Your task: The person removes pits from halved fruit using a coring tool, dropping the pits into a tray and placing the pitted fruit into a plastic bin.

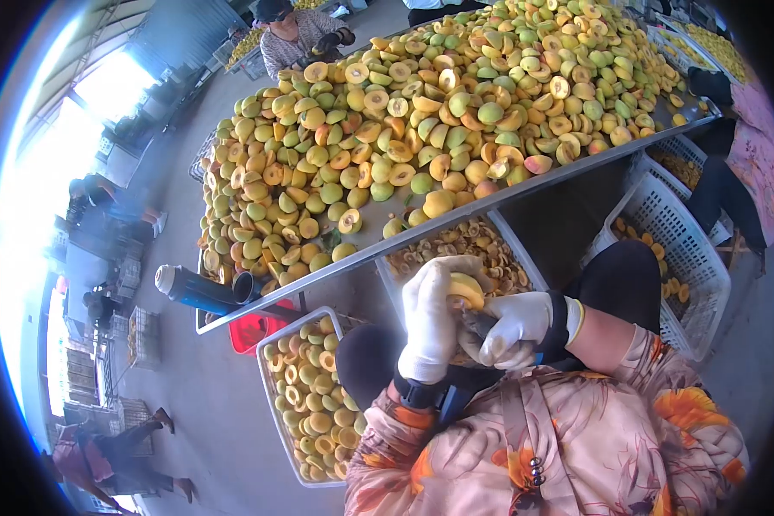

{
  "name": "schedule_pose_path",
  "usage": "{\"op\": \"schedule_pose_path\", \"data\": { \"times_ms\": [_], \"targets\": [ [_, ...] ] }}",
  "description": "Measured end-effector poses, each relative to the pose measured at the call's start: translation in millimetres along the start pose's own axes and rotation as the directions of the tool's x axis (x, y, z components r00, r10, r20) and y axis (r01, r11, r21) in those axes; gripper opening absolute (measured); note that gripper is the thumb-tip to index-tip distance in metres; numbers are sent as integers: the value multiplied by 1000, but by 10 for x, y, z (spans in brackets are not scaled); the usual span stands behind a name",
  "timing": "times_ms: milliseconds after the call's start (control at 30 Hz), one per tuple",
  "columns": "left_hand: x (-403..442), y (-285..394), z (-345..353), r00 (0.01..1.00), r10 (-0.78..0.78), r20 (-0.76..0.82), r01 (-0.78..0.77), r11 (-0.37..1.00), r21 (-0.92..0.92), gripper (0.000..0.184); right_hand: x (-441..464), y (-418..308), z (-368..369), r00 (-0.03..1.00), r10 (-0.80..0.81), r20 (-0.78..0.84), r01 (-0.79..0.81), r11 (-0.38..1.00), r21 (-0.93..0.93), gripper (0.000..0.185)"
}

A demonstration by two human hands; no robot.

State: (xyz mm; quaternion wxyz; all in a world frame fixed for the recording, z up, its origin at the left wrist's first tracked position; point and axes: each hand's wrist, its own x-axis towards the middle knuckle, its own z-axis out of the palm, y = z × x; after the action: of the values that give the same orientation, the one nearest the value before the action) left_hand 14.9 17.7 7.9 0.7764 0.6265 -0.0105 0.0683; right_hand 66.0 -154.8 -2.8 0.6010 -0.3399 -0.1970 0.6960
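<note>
My left hand (428, 314), in a white glove with a dark band at the wrist, is closed around a yellow peach half (466, 291). Close beside it, my right hand (520, 328), also gloved in white, grips a grey hand tool (476, 324) whose tip is at or near the fruit; its exact kind is hard to make out. Both hands are above my lap. Just beyond them, a crate of pits and scraps (512, 245) sits beneath the table edge. A large heap of halved peaches (421, 129) covers the metal table (378, 225) in front.
To my left stands a white crate of peach halves (314, 400), with a red container (254, 331) behind it. A blue bottle (198, 288) lies tilted at the table corner. White baskets (675, 236) stand at right near a seated person (752, 163). Another person (297, 39) works across the table.
</note>
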Motion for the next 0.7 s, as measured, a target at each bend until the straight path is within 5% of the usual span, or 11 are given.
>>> {"op": "schedule_pose_path", "data": {
  "times_ms": [100,267,333,367,400,467,500,533,600,700],
  "targets": [
    [17,-116,108,997,-71,-39,62,979,-194,58,-26,97,-61,996,-46,71,35,989,142,16],
    [76,-39,80,952,-293,-83,197,801,-565,63,-70,82,-114,974,-59,217,50,998,46,21],
    [56,-37,-20,984,-102,-148,25,895,-446,61,-101,60,-182,983,-62,171,71,996,-45,22],
    [61,-103,-103,978,-58,-199,-43,883,-468,61,-134,42,-178,997,-75,-5,74,984,-160,22],
    [37,-94,-175,971,-59,-230,-57,883,-465,64,-135,8,-177,917,11,-400,-197,882,-429,24],
    [-15,-75,-318,955,-59,-290,-84,886,-457,69,48,373,-603,822,-422,-383,-264,313,-912,32],
    [-2,-97,-478,949,-121,-292,-47,860,-508,71,62,200,-398,770,-201,-605,-445,509,-736,38],
    [-6,-107,-604,940,-180,-289,-12,830,-557,73,78,255,-414,804,-314,-506,-282,547,-788,41],
    [-102,-162,-755,901,-119,-417,-76,903,-423,76,264,421,-380,654,-631,-416,-55,509,-859,40],
    [-207,-240,-986,906,-34,-421,-83,963,-258,77,357,202,-306,739,-349,-576,-553,174,-815,38]
  ]
}}
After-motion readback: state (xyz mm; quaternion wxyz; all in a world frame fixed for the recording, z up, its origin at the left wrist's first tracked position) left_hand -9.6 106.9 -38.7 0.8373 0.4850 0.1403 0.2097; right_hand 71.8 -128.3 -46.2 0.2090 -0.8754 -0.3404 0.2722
